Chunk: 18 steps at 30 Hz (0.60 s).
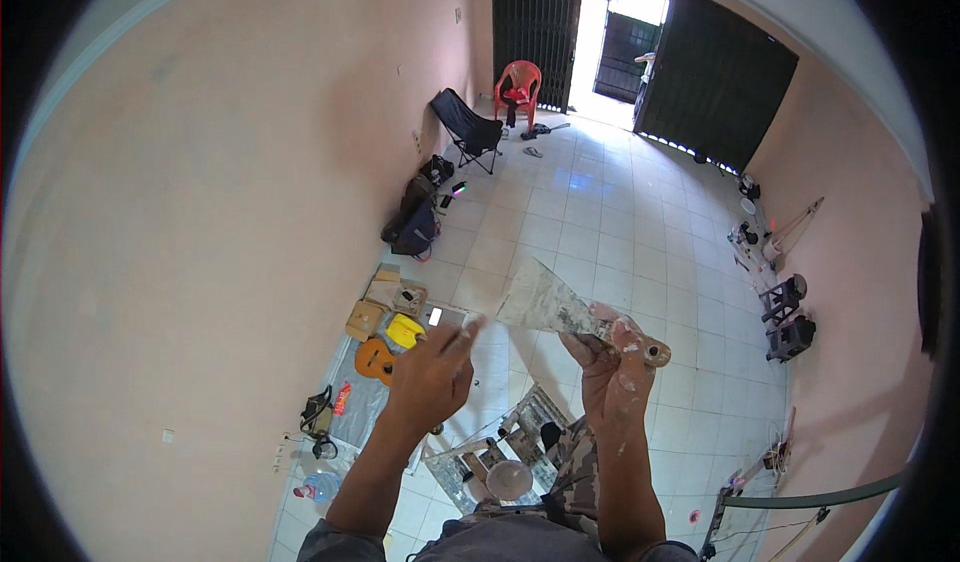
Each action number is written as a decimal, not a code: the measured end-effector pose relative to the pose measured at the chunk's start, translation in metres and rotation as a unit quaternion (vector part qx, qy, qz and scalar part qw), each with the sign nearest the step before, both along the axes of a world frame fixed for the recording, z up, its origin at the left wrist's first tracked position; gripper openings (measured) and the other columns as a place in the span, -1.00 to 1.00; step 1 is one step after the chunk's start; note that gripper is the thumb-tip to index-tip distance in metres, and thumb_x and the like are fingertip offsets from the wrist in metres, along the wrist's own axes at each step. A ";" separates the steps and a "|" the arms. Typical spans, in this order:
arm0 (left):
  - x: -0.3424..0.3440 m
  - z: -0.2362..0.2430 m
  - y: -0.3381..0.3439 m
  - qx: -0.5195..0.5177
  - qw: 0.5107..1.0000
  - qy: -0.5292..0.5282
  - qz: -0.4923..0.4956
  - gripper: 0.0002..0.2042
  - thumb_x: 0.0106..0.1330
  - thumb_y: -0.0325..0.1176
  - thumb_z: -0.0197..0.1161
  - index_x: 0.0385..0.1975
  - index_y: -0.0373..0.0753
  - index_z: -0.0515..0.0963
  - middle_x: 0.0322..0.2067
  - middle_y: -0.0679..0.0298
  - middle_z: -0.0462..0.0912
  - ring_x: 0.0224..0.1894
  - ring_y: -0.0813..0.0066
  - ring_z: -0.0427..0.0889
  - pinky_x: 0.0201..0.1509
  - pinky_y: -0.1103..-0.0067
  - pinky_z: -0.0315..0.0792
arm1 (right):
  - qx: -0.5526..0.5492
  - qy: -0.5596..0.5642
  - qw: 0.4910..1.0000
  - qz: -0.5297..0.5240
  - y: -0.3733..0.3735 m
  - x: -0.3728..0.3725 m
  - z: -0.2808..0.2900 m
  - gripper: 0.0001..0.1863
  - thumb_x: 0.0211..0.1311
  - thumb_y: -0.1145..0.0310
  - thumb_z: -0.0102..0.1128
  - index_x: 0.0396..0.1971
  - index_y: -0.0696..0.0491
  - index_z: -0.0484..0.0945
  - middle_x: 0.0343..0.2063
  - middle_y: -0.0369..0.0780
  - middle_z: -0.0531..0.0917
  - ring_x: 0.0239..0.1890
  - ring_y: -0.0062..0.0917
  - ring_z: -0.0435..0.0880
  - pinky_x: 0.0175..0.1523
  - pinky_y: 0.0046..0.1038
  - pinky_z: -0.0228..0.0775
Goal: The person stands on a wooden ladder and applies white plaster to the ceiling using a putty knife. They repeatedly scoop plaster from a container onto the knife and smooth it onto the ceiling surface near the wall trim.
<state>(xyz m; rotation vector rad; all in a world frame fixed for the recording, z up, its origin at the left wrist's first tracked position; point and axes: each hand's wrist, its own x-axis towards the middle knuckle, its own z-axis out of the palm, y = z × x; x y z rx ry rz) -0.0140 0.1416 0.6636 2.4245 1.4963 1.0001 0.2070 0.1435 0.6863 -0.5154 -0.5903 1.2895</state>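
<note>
My right hand (612, 370) is closed round the handle of a putty knife (545, 300). Its wide, flat blade points to the upper left and carries pale smears and dark spots. White stains mark the hand and the wooden handle end, which has a hole in it. To the left of the blade, my left hand (432, 370) is raised with its fingers stretched toward the blade. A small gap shows between those fingertips and the blade, and nothing shows in that hand. Below both hands, near my legs, a round pale bowl (509, 480) rests on a splattered platform (455, 470).
A pink wall (230, 222) rises close on the left. Along its foot lie a small guitar (374, 361), a yellow container (404, 331), cardboard boxes (364, 320) and bags (412, 217). A black folding chair (468, 125) and red chair (518, 87) stand farther off. Black stools (790, 337) line the right wall.
</note>
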 end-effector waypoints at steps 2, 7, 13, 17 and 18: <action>0.001 -0.017 -0.004 -0.020 1.000 0.013 0.016 -0.51 0.09 -0.52 0.14 0.11 -0.24 0.48 -0.25 0.12 0.55 -0.32 0.18 0.61 -0.27 0.39 0.52 | 0.001 0.010 1.000 0.026 -0.001 -0.002 0.004 -0.73 0.29 0.36 0.10 -0.19 0.29 0.54 -0.18 -0.04 0.62 -0.13 -0.27 0.68 0.03 -0.18 0.62; -0.030 -0.105 0.000 -0.070 0.989 -0.078 0.108 -0.57 0.08 -0.39 0.14 0.02 -0.27 0.52 -0.34 0.06 0.59 -0.26 0.07 0.60 -0.23 0.30 0.51 | 0.060 0.076 0.995 -0.001 0.013 0.006 0.013 -0.79 0.29 0.24 0.12 -0.21 0.05 0.53 -0.15 -0.22 0.61 -0.09 -0.28 0.65 0.09 -0.14 0.53; -0.060 -0.186 0.008 -0.026 0.965 -0.171 0.197 -0.84 0.22 -0.37 0.13 -0.29 -0.28 0.58 -0.53 0.29 0.56 -0.50 0.48 0.47 -0.42 0.50 0.38 | 0.206 0.129 0.965 -0.094 0.077 0.007 0.110 -0.82 0.33 0.32 0.06 -0.25 0.13 0.49 -0.14 -0.17 0.59 -0.05 -0.36 0.63 0.15 -0.26 0.55; -0.071 -0.245 -0.015 -0.126 0.938 -0.272 0.175 -0.89 0.17 -0.45 0.07 -0.47 -0.36 0.48 -0.61 0.31 0.44 -0.51 0.45 0.38 -0.43 0.45 0.31 | 0.256 0.101 0.954 -0.120 0.097 0.008 0.180 -0.77 0.36 0.33 0.01 -0.18 0.19 0.48 -0.08 -0.11 0.57 0.02 -0.34 0.59 0.21 -0.30 0.50; -0.068 -0.268 -0.016 -0.113 0.933 -0.288 0.186 -0.90 0.16 -0.46 0.06 -0.49 -0.35 0.46 -0.62 0.31 0.42 -0.52 0.47 0.35 -0.44 0.46 0.28 | 0.270 0.086 0.950 -0.134 0.092 0.005 0.202 -0.75 0.36 0.33 0.00 -0.15 0.20 0.48 -0.07 -0.10 0.57 0.03 -0.33 0.58 0.24 -0.32 0.47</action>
